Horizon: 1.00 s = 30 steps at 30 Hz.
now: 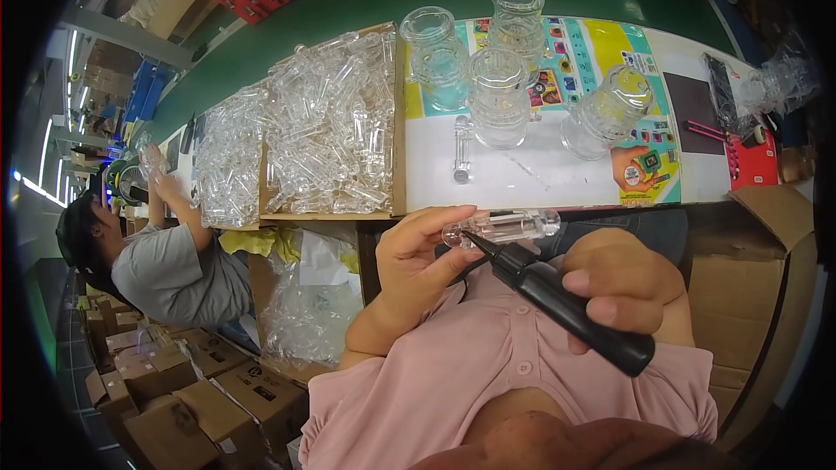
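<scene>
Between the thumb and fingers of my left hand (416,257) is a clear plastic piece (514,226), long and narrow with rounded ends, held sideways just past the table's near edge. My right hand (620,277) grips a black squeeze bottle (579,313), tilted so its pointed nozzle meets or nearly meets the left end of the clear piece. Whether any liquid comes out cannot be made out. Beyond my hands, another narrow clear piece (462,150) lies on the white part of the table covering.
Several clear jar-shaped parts, one a tilted jar (610,109), stand ahead. At left, a cardboard tray (400,122) holds many clear pieces. Pink-handled tools (707,132) lie at right. Farther left, a person in a grey shirt (174,265) works; cardboard boxes (261,396) fill the floor.
</scene>
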Available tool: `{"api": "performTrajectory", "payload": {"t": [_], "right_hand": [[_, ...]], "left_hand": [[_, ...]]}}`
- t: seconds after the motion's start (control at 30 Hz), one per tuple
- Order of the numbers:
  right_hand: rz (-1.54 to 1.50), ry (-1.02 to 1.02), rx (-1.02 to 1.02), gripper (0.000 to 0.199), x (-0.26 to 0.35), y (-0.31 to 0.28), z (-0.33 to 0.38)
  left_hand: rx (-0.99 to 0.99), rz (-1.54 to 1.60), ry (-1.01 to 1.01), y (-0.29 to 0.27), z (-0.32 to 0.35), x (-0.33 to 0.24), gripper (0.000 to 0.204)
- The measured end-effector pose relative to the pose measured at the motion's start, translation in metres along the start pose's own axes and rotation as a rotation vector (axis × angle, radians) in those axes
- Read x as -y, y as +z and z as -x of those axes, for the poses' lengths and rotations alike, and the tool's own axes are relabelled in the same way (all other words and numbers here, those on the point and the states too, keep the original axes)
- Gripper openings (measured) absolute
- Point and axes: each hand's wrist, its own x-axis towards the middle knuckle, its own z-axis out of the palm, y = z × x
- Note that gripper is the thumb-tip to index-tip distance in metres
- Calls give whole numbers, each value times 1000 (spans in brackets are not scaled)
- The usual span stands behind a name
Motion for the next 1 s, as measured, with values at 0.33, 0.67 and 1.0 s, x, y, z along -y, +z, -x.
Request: {"api": "performTrajectory", "payload": {"t": [0.33, 0.67, 1.0], "right_hand": [[211, -268, -73, 27, -7, 19, 6], [-117, 435, -258, 44, 24, -14, 23], [-22, 468, -1456, 24, -92, -158, 45]], "left_hand": [[-61, -308, 259, -4, -3, 7, 35], [-129, -790, 637, 12, -18, 2, 42], [195, -112, 89, 37, -30, 35, 48]]}}
